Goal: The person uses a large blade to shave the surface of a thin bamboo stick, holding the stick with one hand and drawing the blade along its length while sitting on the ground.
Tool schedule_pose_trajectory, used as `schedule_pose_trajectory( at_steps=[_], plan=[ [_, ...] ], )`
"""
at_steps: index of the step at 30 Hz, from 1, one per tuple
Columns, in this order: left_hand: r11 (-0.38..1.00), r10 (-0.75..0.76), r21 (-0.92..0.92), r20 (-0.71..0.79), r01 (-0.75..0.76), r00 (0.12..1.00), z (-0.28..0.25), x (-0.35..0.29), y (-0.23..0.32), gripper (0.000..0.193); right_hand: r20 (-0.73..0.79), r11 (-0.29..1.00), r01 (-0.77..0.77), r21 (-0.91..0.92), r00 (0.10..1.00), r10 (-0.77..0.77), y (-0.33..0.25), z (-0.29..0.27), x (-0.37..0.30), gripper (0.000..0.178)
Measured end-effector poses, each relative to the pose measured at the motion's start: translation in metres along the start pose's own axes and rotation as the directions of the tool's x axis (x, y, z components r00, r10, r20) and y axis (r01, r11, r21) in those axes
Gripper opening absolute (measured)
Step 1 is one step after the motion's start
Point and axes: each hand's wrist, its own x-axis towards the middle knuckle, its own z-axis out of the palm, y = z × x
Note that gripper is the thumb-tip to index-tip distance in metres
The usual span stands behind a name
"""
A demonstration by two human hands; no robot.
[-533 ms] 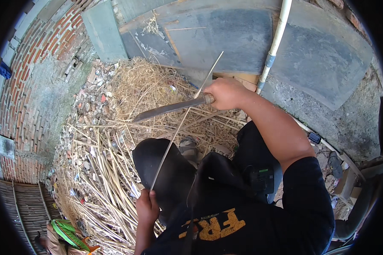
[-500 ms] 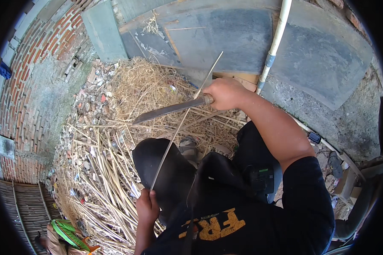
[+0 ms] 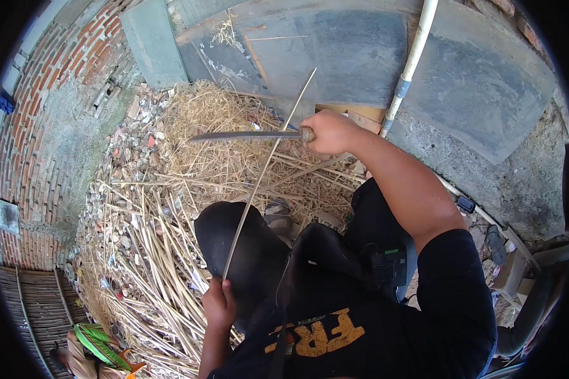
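Observation:
My right hand is wrapped round the handle of a machete, whose long dark blade points left. The blade crosses a thin pale bamboo strip near the strip's upper part. At the lower end of that strip, my left hand pinches it beside my knee. The strip slants up and away over my dark trouser leg, its far tip free in front of the grey panels. Whether the edge bites into the strip I cannot make out.
Many split bamboo strips lie on rubble to the left. A heap of shavings sits ahead, before grey panels and a white pipe. A brick wall stands left. Another person is at lower left.
The machete has swung to nearly level, its tip rising and its blade turning more edge-on. The strip's far tip has shifted slightly left and up. My left hand stays about where it was.

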Motion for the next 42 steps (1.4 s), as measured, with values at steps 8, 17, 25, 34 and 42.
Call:
schedule_pose_trajectory(
  at_steps=[8, 17, 25, 34, 42],
  plan=[
    [0.999, -0.039, -0.02, 0.058, 0.04, 0.998, -0.01, 0.004, 0.003, 0.026, 0.07, 0.976, 0.126, -0.177, 0.991, -0.115, -0.027, 0.001, -0.008, 0.035],
    [0.998, -0.025, -0.064, 0.08, 0.03, 0.997, -0.013, 0.007, 0.003, 0.029, -0.074, 0.999, -0.044, -0.013, 0.996, 0.043, -0.005, -0.001, -0.006, 0.017],
    [0.982, 0.021, -0.191, 0.103, 0.0, 0.994, -0.015, 0.014, 0.006, 0.034, -0.017, 0.994, 0.021, 0.103, 1.0, -0.02, -0.004, 0.007, 0.002, 0.015],
    [0.997, -0.065, -0.044, 0.061, 0.068, 0.996, -0.006, 0.006, 0.0, 0.032, 0.079, 0.983, 0.147, -0.11, 0.987, -0.139, -0.048, -0.003, -0.006, 0.022],
    [0.997, -0.03, -0.061, 0.136, 0.038, 0.99, -0.022, 0.012, 0.006, 0.032, -0.113, 0.998, -0.022, -0.054, 0.994, 0.016, 0.013, 0.006, 0.006, 0.026]
  ],
)
